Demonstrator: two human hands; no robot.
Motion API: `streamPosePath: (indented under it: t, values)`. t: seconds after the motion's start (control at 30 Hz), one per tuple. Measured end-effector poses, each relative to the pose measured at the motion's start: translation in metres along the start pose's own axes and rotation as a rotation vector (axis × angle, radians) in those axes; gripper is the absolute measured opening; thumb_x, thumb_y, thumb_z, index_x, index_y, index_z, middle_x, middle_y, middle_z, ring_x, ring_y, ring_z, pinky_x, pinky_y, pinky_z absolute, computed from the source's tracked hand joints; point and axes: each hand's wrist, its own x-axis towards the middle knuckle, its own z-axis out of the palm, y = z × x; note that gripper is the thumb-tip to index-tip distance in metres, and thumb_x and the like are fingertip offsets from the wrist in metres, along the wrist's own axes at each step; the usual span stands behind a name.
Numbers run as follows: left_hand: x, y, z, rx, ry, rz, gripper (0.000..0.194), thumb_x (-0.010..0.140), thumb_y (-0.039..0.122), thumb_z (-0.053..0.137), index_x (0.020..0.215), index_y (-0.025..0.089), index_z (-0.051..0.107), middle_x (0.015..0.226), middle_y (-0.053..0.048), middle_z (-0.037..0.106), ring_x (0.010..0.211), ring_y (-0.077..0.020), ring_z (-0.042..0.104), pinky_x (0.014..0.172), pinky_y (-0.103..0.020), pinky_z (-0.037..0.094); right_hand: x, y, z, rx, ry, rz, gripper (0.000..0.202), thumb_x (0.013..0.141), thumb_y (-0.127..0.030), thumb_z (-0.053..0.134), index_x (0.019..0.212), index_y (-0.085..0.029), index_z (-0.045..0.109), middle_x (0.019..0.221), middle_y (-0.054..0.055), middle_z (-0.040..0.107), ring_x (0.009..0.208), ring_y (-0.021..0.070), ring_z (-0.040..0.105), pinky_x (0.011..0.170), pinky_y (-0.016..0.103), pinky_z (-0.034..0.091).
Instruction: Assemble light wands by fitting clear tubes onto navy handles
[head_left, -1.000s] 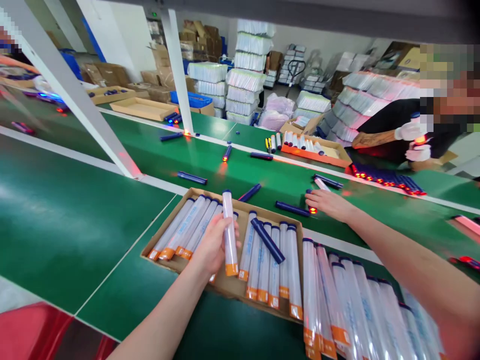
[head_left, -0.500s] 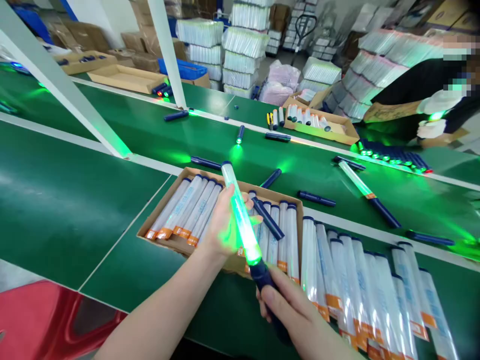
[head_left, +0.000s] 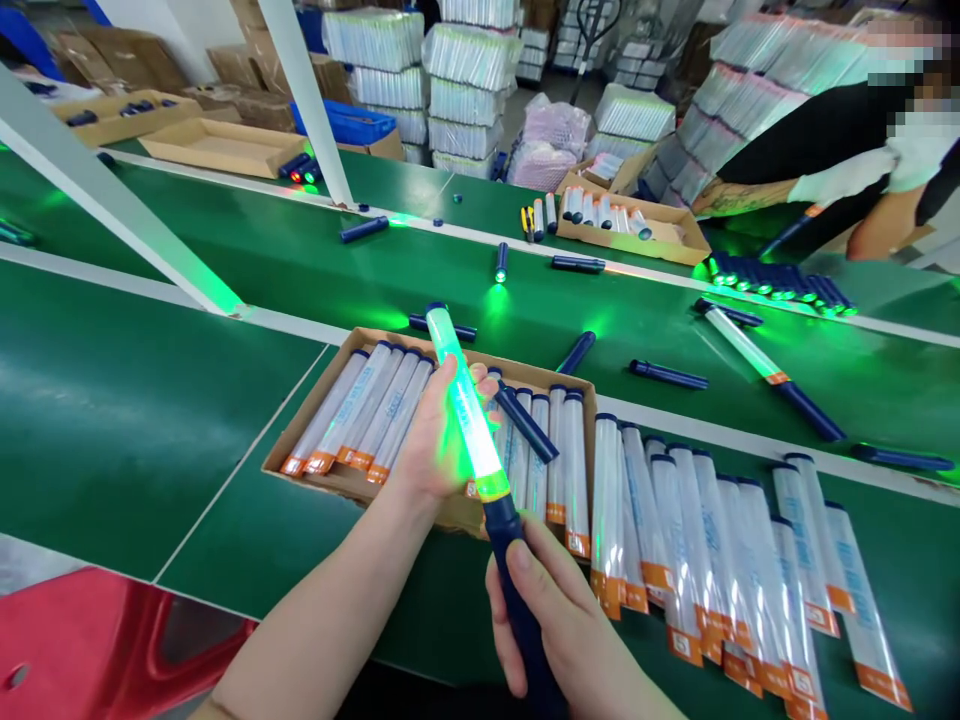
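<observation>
A green-glowing light wand (head_left: 466,405) slants away from me, its clear tube joined to a dark blue flashlight handle (head_left: 517,610). My right hand (head_left: 555,600) is closed round that handle. My left hand (head_left: 429,435) is curled about the tube from beneath, thumb on the left side and fingertips showing on the right. Under the tube stands a cardboard box (head_left: 304,420) holding several clear tubes (head_left: 371,400) with dark caps and orange ends. A dark blue flashlight (head_left: 527,423) lies across the tubes, close to my left fingertips.
More clear tubes (head_left: 712,550) lie right of the box. Beyond it, a green conveyor (head_left: 300,260) carries lit flashlights and another glowing wand (head_left: 750,350). A white post (head_left: 307,100) rises at left. Opposite, a co-worker's gloved hand (head_left: 847,175) is near a row of flashlights (head_left: 780,280).
The flashlights and the other wand on the conveyor have shifted right. My hands keep their hold on the light wand, its handle now more upright in view. The co-worker's hands have moved.
</observation>
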Motion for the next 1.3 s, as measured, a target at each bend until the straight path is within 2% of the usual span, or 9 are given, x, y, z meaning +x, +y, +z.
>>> streamPosePath:
  t: [0.23, 0.4, 0.63, 0.87, 0.93, 1.03, 1.13, 1.2, 1.3]
  values:
    - [-0.005, 0.004, -0.001, -0.23, -0.205, -0.129, 0.019, 0.095, 0.028, 0.069, 0.091, 0.019, 0.053, 0.077, 0.004, 0.044, 0.061, -0.0056, 0.051, 0.035, -0.009, 0.029, 0.004, 0.004, 0.007, 0.478, -0.381, 0.028, 0.047, 0.108, -0.06, 0.048, 0.122, -0.017, 0.061, 0.079, -0.003, 0.058, 0.048, 0.0051, 0.051, 0.047, 0.017, 0.043]
    - [-0.008, -0.003, -0.001, -0.163, -0.214, -0.043, 0.029, 0.091, 0.037, 0.078, 0.097, 0.022, 0.054, 0.074, 0.005, 0.04, 0.057, -0.0059, 0.046, 0.034, -0.008, 0.027, 0.006, 0.015, 0.009, 0.563, -0.32, 0.053, 0.05, 0.104, -0.065, 0.052, 0.12, -0.018, 0.061, 0.072, -0.005, 0.055, 0.042, 0.0034, 0.036, 0.04, 0.016, 0.037]
    - [-0.012, -0.015, -0.007, -0.261, -0.166, -0.246, 0.017, 0.099, 0.027, 0.064, 0.092, 0.02, 0.05, 0.074, 0.005, 0.039, 0.057, -0.0055, 0.049, 0.034, -0.005, 0.028, 0.01, 0.021, 0.014, 0.527, -0.225, 0.041, 0.057, 0.097, -0.074, 0.058, 0.112, -0.019, 0.061, 0.064, -0.007, 0.053, 0.037, 0.0027, 0.031, 0.037, 0.016, 0.034]
    - [-0.019, -0.022, -0.003, -0.225, -0.128, -0.127, 0.015, 0.101, 0.03, 0.059, 0.096, 0.018, 0.051, 0.075, 0.005, 0.039, 0.055, -0.0037, 0.045, 0.035, -0.004, 0.025, 0.0, 0.004, 0.023, 0.385, -0.166, 0.138, 0.071, 0.082, -0.087, 0.062, 0.107, -0.021, 0.056, 0.061, -0.009, 0.052, 0.036, 0.0031, 0.031, 0.037, 0.018, 0.033]
    - [-0.018, -0.03, -0.007, 0.037, -0.058, -0.091, 0.029, 0.101, 0.047, 0.056, 0.096, 0.02, 0.05, 0.077, 0.004, 0.041, 0.057, -0.0058, 0.045, 0.039, -0.009, 0.036, 0.014, -0.018, 0.007, 0.217, -0.11, 0.106, 0.071, 0.085, -0.089, 0.054, 0.104, -0.021, 0.054, 0.061, -0.008, 0.051, 0.036, 0.0046, 0.031, 0.037, 0.019, 0.031]
    - [-0.011, -0.034, -0.028, 0.685, -0.011, 0.069, 0.044, 0.097, 0.064, 0.057, 0.106, 0.021, 0.05, 0.095, -0.002, 0.053, 0.076, -0.0125, 0.056, 0.067, -0.025, 0.058, 0.061, -0.092, -0.051, -0.401, 0.275, -0.254, 0.062, 0.1, -0.08, 0.028, 0.097, -0.022, 0.051, 0.062, -0.005, 0.05, 0.043, 0.0096, 0.042, 0.043, 0.023, 0.037]
    - [0.003, -0.013, -0.063, 1.359, -0.002, 0.53, 0.042, 0.095, 0.053, 0.063, 0.121, 0.022, 0.05, 0.111, -0.006, 0.056, 0.1, -0.02, 0.058, 0.097, -0.04, 0.053, 0.118, -0.189, -0.128, -0.899, 0.686, -0.39, 0.04, 0.107, -0.057, 0.04, 0.103, -0.02, 0.054, 0.077, -0.001, 0.058, 0.062, 0.0152, 0.057, 0.059, 0.029, 0.049]
    - [0.011, 0.008, -0.087, 1.698, -0.013, 0.632, 0.032, 0.098, 0.048, 0.057, 0.116, 0.022, 0.055, 0.113, -0.008, 0.058, 0.105, -0.0244, 0.059, 0.1, -0.045, 0.049, 0.148, -0.236, -0.167, -1.057, 0.762, -0.377, 0.03, 0.105, -0.046, 0.056, 0.104, -0.017, 0.061, 0.086, 0.003, 0.064, 0.075, 0.0183, 0.063, 0.073, 0.035, 0.054]
    - [0.016, 0.032, -0.116, 1.953, -0.062, 0.631, 0.028, 0.101, 0.047, 0.05, 0.112, 0.023, 0.059, 0.112, -0.007, 0.062, 0.108, -0.0265, 0.062, 0.095, -0.044, 0.051, 0.18, -0.254, -0.191, -1.279, 0.692, -0.42, 0.026, 0.1, -0.036, 0.067, 0.114, -0.014, 0.067, 0.113, 0.009, 0.068, 0.104, 0.0241, 0.066, 0.096, 0.046, 0.054]
